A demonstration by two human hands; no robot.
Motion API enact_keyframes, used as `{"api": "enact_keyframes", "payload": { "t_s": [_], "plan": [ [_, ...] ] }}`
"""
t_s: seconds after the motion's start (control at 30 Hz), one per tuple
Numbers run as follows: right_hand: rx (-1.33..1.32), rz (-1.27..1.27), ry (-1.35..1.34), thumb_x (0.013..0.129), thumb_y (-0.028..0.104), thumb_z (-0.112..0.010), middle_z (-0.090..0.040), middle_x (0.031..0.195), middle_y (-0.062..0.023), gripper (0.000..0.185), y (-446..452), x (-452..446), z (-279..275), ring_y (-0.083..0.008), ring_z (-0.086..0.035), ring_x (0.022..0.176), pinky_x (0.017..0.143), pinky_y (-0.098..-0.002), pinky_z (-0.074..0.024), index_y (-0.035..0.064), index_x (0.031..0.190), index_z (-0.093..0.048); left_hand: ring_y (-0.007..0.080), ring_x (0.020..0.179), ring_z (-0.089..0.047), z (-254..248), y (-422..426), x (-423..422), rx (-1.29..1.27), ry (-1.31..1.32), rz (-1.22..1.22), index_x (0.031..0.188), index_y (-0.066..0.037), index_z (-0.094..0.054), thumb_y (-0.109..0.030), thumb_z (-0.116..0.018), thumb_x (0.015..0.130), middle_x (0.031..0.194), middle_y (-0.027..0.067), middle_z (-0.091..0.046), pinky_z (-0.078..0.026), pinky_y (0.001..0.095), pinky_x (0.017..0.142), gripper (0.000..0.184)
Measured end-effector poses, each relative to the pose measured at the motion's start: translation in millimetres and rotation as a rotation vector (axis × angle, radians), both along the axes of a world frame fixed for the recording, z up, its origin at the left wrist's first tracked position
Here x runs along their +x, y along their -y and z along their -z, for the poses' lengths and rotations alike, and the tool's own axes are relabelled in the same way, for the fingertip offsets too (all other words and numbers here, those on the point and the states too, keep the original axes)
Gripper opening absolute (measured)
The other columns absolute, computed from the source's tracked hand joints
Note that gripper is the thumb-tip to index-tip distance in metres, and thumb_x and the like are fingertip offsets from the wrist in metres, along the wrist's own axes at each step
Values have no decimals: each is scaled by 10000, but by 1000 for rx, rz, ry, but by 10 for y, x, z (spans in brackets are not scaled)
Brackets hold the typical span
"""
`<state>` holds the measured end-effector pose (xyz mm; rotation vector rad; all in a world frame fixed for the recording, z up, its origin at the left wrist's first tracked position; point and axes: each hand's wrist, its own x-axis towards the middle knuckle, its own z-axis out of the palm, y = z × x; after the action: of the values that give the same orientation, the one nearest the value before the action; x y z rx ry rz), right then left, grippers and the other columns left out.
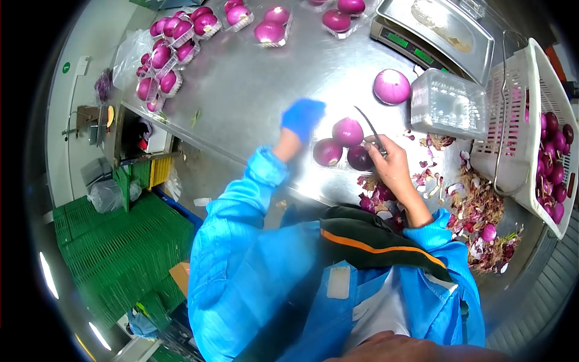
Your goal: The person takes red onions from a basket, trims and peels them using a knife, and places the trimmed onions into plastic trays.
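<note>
My left hand point(303, 120), in a blue glove and blurred by motion, is over the metal table point(241, 90), left of three peeled red onions point(348, 132). Those onions sit close together, apparently in a clear tray whose outline is faint. Bare, my right hand point(392, 161) is closed on the handle of a small curved knife point(369, 125), beside the rightmost onion. The blade points up and to the left. Whether the right fingers also touch that onion cannot be told. The left fingers are smeared and what they hold, if anything, is not visible.
Packed onions point(181, 29) line the table's far side. A single onion point(392, 86) lies near a clear plastic container point(449, 104) and a scale point(434, 36). At the right stands a white basket point(503, 130) of onions. Onion peelings point(476, 211) cover the near right area.
</note>
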<state>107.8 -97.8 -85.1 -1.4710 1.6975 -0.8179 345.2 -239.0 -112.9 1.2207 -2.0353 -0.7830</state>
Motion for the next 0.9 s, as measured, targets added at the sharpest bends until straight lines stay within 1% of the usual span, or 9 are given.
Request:
{"api": "enact_keyframes", "payload": {
  "t_s": [0.03, 0.13, 0.23, 0.37, 0.57, 0.6, 0.67, 0.73, 0.9],
  "plan": [
    [22, 11, 14, 922, 100, -627, -682, 836, -75, 175, -9, -6, 26, -123, -608, 774, 717, -270, -491, -4, 1060, -652, 172, 897, -650, 2, 187, 138, -16, 35, -101, 1080, -63, -679, -148, -663, 901, 989, 113, -688, -512, 318, 806, 199],
    [153, 183, 177, 939, 111, -610, -679, 864, -59, 181, -100, -32, -159, -113, -599, 796, 733, -263, -489, -17, 1062, -641, 304, 1199, -533, -58, 738, 584, -297, 268, -381, 1393, -54, -469, -203, -746, 828, 1321, 181, -542, -417, 401, 1029, 646],
    [159, 280, 156, 937, 121, -610, -676, 899, -79, 213, -273, -117, -52, -127, -600, 824, 758, -282, -491, -13, 1103, -617, 385, 1276, -447, -240, 456, 483, -408, 235, -131, 1434, -61, -417, -312, -781, 780, 1407, 190, -464, -337, 450, 1102, 789],
    [111, 274, 281, 938, 136, -610, -668, 918, -100, 226, -408, -10, 135, -150, -598, 842, 772, -298, -489, -16, 1105, -601, 388, 1288, -425, -642, -554, -215, -306, 549, 460, 1365, -161, -496, -446, -752, 737, 1430, 147, -437, -315, 593, 1068, 736],
    [200, 203, 327, 952, 164, -607, -632, 882, -31, 299, -252, 52, 90, -98, -547, 783, 722, -251, -465, 20, 1212, -574, 349, 1227, -462, -276, -222, -364, -459, 644, 311, 1206, -198, -569, -368, -709, 760, 1346, 110, -483, -387, 646, 952, 498],
    [235, 224, 357, 941, 196, -606, -658, 945, -118, 344, -219, 41, -35, -180, -617, 810, 755, -304, -494, 15, 1233, -582, 355, 1224, -464, -309, -79, -333, -467, 681, 269, 1196, -205, -577, -362, -711, 758, 1343, 111, -488, -403, 643, 934, 484],
    [243, 220, 314, 931, 234, -603, -681, 1021, -207, 383, -180, 34, -81, -267, -685, 855, 798, -360, -521, 10, 1242, -596, 393, 1262, -431, -231, 305, -241, -435, 637, 198, 1270, -214, -559, -404, -753, 717, 1438, 122, -424, -383, 642, 960, 617],
    [191, 172, 159, 933, 248, -602, -677, 1047, -210, 370, -190, -34, 90, -280, -682, 891, 818, -365, -518, 9, 1215, -610, 408, 1296, -401, -235, 696, -200, -397, 668, 134, 1331, -222, -530, -418, -780, 691, 1499, 129, -363, -367, 639, 982, 715],
    [260, 198, 212, 935, 258, -605, -688, 1058, -181, 330, -206, -66, 98, -306, -673, 968, 842, -369, -510, 35, 1176, -631, 413, 1356, -346, -251, 1545, -231, -314, 732, -77, 1402, -237, -481, -410, -809, 675, 1558, 130, -280, -337, 631, 1026, 816]
  ]
}}
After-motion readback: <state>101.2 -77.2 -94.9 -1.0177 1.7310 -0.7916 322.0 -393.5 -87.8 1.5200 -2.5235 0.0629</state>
